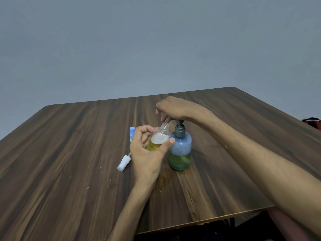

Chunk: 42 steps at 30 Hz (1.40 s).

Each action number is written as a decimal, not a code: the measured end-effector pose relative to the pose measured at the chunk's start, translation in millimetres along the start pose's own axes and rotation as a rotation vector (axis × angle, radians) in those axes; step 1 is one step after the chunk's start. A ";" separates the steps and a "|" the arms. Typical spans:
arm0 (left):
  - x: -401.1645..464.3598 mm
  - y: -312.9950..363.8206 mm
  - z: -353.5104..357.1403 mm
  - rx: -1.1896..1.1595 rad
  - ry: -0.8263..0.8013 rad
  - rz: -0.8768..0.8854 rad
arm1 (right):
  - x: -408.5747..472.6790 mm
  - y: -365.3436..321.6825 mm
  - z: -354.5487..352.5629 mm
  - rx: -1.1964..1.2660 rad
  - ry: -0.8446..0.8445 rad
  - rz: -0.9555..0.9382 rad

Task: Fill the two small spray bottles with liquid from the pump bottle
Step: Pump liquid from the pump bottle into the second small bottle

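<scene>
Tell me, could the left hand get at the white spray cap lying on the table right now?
Probably not yet: the left hand grips the open small bottle under the pump spout. The white cap lies just beside it on the table, nothing between them.

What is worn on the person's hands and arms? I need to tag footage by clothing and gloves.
Nothing is visibly worn. The left hand and right hand are bare, with no gloves and no rings showing on the fingers. Both forearms are bare as far as the frame shows: no sleeves, watch or bracelet. Fine hair shows on the forearms.
</scene>
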<state>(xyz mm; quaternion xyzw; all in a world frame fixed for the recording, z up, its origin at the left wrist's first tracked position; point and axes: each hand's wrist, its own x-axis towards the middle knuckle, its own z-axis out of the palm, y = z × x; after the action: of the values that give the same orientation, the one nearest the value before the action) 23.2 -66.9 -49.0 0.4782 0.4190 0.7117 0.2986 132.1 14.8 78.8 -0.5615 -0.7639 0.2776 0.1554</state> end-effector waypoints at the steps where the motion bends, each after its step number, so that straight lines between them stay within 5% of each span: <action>1: 0.2 -0.3 0.1 -0.002 -0.002 0.000 | 1.2 -1.5 -2.9 0.013 -0.010 0.000; 6: -0.5 0.6 0.7 -0.022 0.004 0.002 | 4.5 -14.6 -17.6 0.039 0.033 -0.009; 11: -1.3 1.2 1.0 -0.016 0.003 -0.007 | 2.1 -2.1 12.0 -0.243 -0.024 -0.010; 15: -1.4 2.7 1.4 -0.010 0.008 -0.001 | 0.9 -2.8 6.0 -0.138 0.145 -0.022; 26: -0.4 3.0 0.2 0.003 0.004 0.004 | 1.0 -2.3 7.5 -0.136 0.226 -0.079; 42: -0.8 1.0 1.1 -0.008 0.012 -0.009 | -5.8 -3.3 8.6 -0.150 0.182 -0.058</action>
<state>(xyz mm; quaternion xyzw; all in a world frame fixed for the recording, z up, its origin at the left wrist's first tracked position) 24.5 -67.7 -48.3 0.4708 0.4201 0.7148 0.3014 126.8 6.5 74.3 -0.5722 -0.7810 0.1631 0.1898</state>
